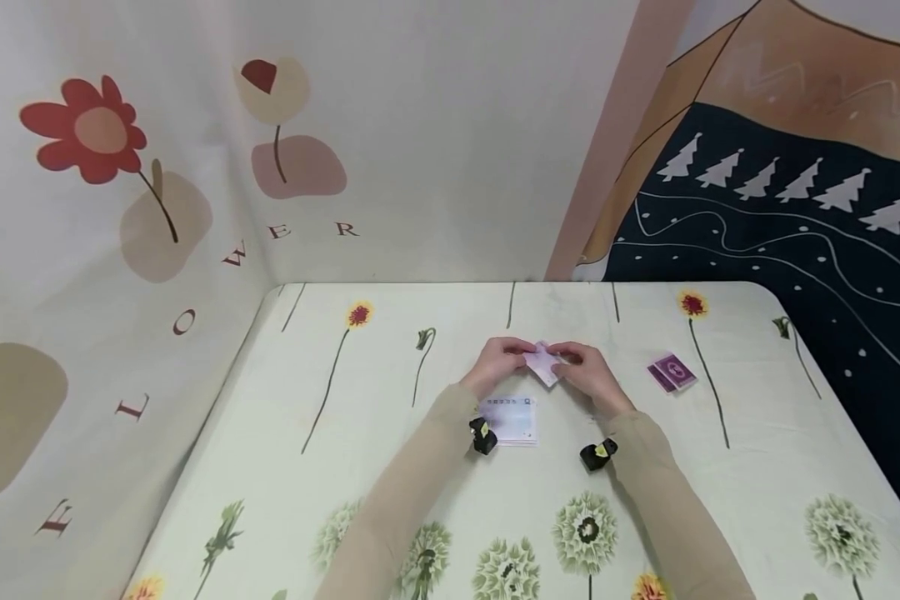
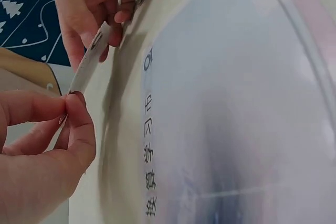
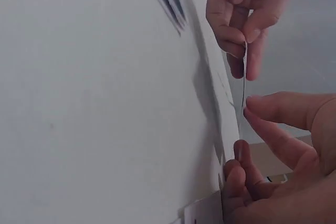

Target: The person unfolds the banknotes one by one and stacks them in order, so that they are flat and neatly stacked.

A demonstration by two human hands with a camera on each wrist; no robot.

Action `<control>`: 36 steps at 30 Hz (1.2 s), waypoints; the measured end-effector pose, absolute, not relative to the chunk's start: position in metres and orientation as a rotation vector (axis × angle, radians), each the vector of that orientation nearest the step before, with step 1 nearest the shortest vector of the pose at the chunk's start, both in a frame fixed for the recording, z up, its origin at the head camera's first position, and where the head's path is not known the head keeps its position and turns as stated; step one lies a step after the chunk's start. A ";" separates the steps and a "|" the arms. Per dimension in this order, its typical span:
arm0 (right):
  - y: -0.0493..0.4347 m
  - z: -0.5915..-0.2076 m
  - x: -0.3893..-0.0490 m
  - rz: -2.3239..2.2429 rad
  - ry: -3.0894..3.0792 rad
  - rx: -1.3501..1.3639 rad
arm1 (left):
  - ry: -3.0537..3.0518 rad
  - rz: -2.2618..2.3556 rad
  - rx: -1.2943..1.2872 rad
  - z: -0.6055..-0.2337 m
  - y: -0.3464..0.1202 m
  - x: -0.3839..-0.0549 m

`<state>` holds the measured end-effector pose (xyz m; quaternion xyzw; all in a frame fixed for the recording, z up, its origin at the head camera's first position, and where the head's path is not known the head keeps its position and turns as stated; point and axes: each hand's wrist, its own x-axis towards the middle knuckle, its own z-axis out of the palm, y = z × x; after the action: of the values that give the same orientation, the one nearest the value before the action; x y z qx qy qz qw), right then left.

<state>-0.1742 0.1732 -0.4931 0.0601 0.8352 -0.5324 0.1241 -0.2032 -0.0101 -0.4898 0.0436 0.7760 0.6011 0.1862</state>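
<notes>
Over the far middle of the table, both hands hold a small lilac paper slip (image 1: pixel 542 367), tilted with a corner pointing down. My left hand (image 1: pixel 495 363) pinches its left edge between thumb and fingertips. On the other side, the thumb and index finger of my right hand (image 1: pixel 589 373) pinch its right edge. In the left wrist view the slip (image 2: pixel 90 64) appears nearly edge-on, with dark print near one end. Below the hands lies a stack of pale blue printed sheets (image 1: pixel 516 419), marked with a line of characters; the left wrist partly covers its left side.
Two overlapping dark purple cards (image 1: pixel 673 372) lie to the right of the hands. A black wrist camera (image 1: pixel 483 436) sits by the left sleeve, and another black camera (image 1: pixel 598 455) by the right. The floral tablecloth (image 1: pixel 255 433) meets a printed curtain (image 1: pixel 435 150) behind.
</notes>
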 end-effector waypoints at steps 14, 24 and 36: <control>0.164 -0.490 -0.157 -1.960 2.253 0.207 | 2.158 1.871 0.135 -0.490 -0.027 -0.186; 0.159 -0.484 -0.153 -2.094 2.210 0.275 | 2.215 1.830 0.174 -0.487 -0.025 -0.175; 0.150 -0.476 -0.144 -2.032 2.233 0.054 | 2.397 1.660 0.293 -0.474 -0.028 -0.167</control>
<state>-0.1442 0.1499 -0.4761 0.0178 0.7382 -0.6716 0.0608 -0.1671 -0.0277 -0.4738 0.0994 0.8133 0.5635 0.1054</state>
